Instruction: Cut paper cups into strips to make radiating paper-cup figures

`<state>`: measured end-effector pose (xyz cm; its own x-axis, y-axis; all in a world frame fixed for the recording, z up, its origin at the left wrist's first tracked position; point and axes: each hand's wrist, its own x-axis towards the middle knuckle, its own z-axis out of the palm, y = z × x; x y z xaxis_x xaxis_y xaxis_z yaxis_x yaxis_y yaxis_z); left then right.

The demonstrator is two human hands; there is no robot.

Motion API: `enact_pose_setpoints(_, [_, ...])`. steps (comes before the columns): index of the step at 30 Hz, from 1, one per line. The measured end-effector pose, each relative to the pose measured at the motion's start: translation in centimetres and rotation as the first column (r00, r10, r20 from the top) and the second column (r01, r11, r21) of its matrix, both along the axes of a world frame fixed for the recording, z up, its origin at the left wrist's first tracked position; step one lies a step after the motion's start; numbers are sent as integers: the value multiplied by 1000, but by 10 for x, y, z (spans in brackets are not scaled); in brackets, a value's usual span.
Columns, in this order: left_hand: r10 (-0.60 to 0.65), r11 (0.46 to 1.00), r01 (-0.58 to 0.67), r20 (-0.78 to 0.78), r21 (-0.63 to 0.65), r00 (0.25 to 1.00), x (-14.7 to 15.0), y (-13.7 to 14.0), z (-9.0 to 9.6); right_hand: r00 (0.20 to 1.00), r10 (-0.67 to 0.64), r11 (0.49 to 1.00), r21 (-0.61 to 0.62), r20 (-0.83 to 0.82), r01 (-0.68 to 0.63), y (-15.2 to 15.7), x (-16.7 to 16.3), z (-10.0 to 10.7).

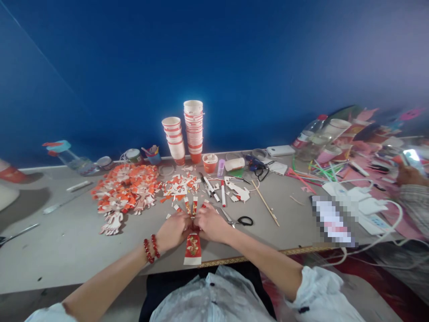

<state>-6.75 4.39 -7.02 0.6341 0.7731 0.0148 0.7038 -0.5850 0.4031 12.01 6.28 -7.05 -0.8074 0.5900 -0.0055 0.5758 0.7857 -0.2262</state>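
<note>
My left hand [175,227] and my right hand [210,223] meet at the table's near side, fingers closed on one red paper-cup cutout [192,248]. Its wide end with a gold pattern and white edge points toward me. Narrow strips [195,206] fan out beyond my fingers; the middle of the piece is hidden under them. Just right of my right hand lie scissors [246,221] with black handles. Paper scraps [181,186] are scattered beyond my hands. To the left sits a heap of orange-and-white hand-shaped cutouts [129,188].
Two stacks of paper cups [193,134] stand by the blue wall. Pens [223,193], a wooden stick [266,205] and a glue gun [254,162] lie mid-table. At right are a phone [333,221], a power strip [355,203] and another person's hand [410,174].
</note>
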Motion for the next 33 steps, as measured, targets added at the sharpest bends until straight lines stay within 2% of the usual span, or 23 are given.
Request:
enact_pose_setpoints(7, [-32, 994, 36, -44, 101, 999, 1, -8, -9, 999, 50, 981, 186, -20, -45, -10, 0, -8])
enact_pose_setpoints(10, [-28, 991, 35, -50, 131, 998, 0, -10, -10, 998, 47, 973, 226, -33, -38, -13, 1, -11])
enact_pose_setpoints(14, [-3, 989, 10, -48, 146, 999, 0, -12, -8, 997, 28, 980, 199, -71, -13, -12, 3, -13])
enact_pose_setpoints(20, [7, 988, 5, -79, 154, 997, 2, -10, -7, 994, 80, 990, 125, -77, -70, -7, 10, -8])
enact_pose_setpoints(28, [-53, 979, 86, -174, 186, 983, 13, -12, 2, 997, 13, 993, 118, -73, -5, -14, 10, -3])
enact_pose_setpoints(33, [-24, 977, 63, -188, 206, 982, 18, -19, 4, 996, -37, 992, 115, -75, 46, -17, 8, -7])
